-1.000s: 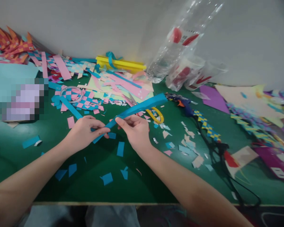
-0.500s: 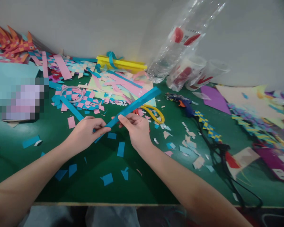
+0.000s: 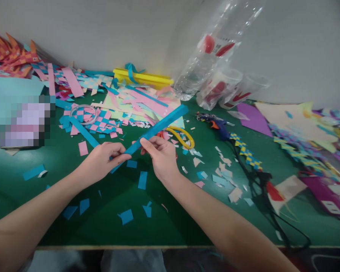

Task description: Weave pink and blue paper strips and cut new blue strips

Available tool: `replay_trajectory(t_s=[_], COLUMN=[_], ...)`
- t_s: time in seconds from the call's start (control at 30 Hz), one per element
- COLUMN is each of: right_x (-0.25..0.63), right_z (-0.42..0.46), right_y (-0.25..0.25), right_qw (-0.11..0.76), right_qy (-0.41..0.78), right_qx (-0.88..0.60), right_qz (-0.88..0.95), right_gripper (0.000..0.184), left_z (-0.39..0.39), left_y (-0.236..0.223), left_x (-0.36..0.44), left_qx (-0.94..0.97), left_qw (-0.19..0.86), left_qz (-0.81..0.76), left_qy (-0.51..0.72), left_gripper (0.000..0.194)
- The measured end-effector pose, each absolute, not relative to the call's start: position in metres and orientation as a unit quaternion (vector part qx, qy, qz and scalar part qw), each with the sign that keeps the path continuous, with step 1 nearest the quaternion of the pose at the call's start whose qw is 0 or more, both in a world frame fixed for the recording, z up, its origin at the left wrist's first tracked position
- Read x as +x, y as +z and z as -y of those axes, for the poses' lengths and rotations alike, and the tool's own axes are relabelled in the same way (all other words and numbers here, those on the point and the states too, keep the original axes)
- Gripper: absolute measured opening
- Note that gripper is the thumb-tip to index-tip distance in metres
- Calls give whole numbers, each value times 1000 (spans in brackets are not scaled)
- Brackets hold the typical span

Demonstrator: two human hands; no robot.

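A long blue paper strip (image 3: 164,122) slants up to the right between my two hands, above the green table. My left hand (image 3: 109,158) pinches its lower end between thumb and fingers. Farther up the strip, my right hand (image 3: 160,153) grips it with the thumb on top and the fingers curled underneath. Just beyond my right hand lie scissors with yellow handles (image 3: 184,138), partly covered by the strip. Another blue strip (image 3: 85,132) lies on the table behind my left hand. Small blue paper scraps (image 3: 142,180) are scattered below both hands.
A glue gun (image 3: 219,126) with a dark cord lies on the right, near stacked plastic cups (image 3: 221,88) in clear wrap. At the back sits a yellow holder (image 3: 143,78). Woven paper pieces and a tape roll (image 3: 83,114) are at left. The table's front edge (image 3: 124,247) runs below.
The view has shifted slightly, so the table's things appear a little farther left. Both hands keep their hold on the blue strip, with hardly any movement.
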State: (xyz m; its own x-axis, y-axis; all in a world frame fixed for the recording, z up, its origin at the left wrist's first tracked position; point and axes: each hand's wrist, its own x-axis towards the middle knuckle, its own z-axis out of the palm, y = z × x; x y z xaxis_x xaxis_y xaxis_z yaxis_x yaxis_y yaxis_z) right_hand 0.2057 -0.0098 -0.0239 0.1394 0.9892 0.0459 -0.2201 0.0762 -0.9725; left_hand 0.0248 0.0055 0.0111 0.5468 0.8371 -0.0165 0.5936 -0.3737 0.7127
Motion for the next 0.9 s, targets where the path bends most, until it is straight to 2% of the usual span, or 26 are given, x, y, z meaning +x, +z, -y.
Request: replay_trajectory(t_s=[0.2,0.6,0.9], right_x=[205,208,208], right_z=[10,4,6], right_y=[-25,-20,-20], right_qw=[596,627,618], right_qy=[528,512,505], right_qx=[-445,-455,-460], right_qz=[410,371,389], right_gripper=[24,23,22], left_z=[-5,-6,-7], left_y=[10,10,9], left_x=[25,23,20], left_qx=[803,818,821], left_qw=[350,331,330], left_qz=[-452,-440,-444], left_qy=[171,168,141], left_gripper=[34,35,40])
